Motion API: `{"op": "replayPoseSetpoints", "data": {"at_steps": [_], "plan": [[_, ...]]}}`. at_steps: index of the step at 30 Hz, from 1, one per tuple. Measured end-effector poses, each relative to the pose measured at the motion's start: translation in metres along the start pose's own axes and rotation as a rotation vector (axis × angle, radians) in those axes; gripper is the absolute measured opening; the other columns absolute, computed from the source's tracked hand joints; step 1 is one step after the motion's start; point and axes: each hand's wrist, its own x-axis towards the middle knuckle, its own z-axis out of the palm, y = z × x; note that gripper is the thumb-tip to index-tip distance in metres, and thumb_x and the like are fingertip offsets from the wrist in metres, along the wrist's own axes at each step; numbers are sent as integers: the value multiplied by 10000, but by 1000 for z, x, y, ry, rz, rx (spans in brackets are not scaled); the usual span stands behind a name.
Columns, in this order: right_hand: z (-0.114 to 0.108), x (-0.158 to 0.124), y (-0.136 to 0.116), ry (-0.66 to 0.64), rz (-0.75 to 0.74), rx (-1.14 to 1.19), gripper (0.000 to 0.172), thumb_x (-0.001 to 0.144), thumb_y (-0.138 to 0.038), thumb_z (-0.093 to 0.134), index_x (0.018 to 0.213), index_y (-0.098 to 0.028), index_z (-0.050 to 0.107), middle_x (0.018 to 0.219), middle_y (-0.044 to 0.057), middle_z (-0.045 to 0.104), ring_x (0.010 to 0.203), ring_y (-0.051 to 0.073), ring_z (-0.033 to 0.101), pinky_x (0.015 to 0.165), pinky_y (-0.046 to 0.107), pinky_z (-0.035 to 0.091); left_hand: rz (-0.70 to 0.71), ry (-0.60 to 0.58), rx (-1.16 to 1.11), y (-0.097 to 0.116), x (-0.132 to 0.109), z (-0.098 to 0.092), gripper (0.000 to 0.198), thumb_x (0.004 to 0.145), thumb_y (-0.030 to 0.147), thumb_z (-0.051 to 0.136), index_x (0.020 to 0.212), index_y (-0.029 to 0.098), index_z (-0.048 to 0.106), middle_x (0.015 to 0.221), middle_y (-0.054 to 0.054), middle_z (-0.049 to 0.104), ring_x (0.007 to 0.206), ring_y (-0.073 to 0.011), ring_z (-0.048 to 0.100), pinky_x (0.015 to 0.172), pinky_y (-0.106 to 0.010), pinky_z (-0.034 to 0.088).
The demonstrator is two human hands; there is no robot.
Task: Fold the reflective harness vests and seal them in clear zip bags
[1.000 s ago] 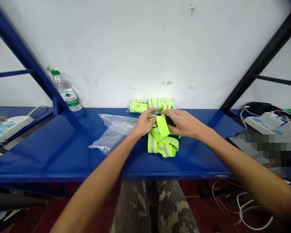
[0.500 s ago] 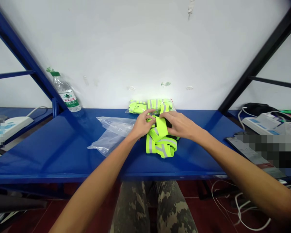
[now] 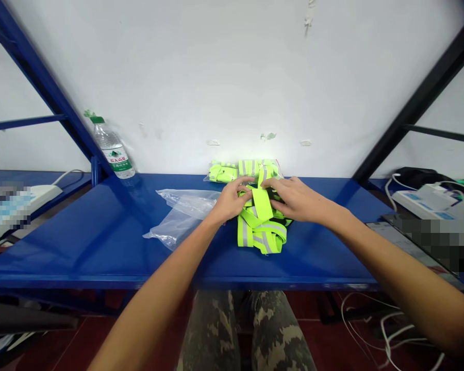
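A bundle of neon-yellow reflective straps [image 3: 262, 238] with grey stripes lies folded on the blue table, some black material showing among the folds. My left hand [image 3: 232, 200] is closed at the bundle's left side, thumb and fingers pinching a strap. On the right, my right hand [image 3: 296, 198] curls its fingers around the upper part of the straps; its fingertips are partly hidden. Just behind the hands, near the wall, are clear packs of similar yellow straps [image 3: 223, 171]. Left of my left hand lies a clear plastic bag [image 3: 178, 211], flat and crumpled.
A water bottle [image 3: 118, 157] with a green cap stands at the table's back left. Blue frame posts [image 3: 58, 98] rise at both sides. White power strips [image 3: 413, 201] and cables lie beyond the table's right end, near a dark flat device [image 3: 421, 232].
The camera view has shifted slightly, moving the scene a little to the right. Both hands stay at the straps, with only small finger movement on the upper strap.
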Motion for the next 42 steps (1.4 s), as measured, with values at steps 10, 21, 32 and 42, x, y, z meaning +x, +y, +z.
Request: {"op": "replayPoseSetpoints", "data": {"at_steps": [10,21,32,42], "plan": [[-1,-5,43,145,394,925,446,685,-555,778,854,-167,637,820,55,647,772,183,602,742,372,495,13,22,12,-10,3,-3,401,856,206,566,1247,121,592,839,-48,714,765,-143,635,692,-237,462],[21,1,-44,82,-98,99,676,797,-596,676,1369,-266,531,1544,129,384,1394,408,347,1072,602,356,-15,-183,650,41,-13,-83,750,754,471,713,1423,207,503,1384,-124,591,1257,-279,559,1039,-363,424],[46,-5,-3,-67,170,-60,697,792,-382,652,1402,-114,447,1383,227,536,1336,400,436,1068,650,318,-453,203,1369,56,-51,-102,708,919,199,367,1570,29,147,1344,-286,537,1196,-394,562,928,-497,497],[-3,20,68,-227,294,579,422,842,-539,632,1051,-194,755,1066,129,737,962,290,693,834,417,544,-809,-129,1134,8,-33,-68,1033,854,693,447,1558,-10,171,1464,-363,401,1311,-475,482,986,-524,455]]}}
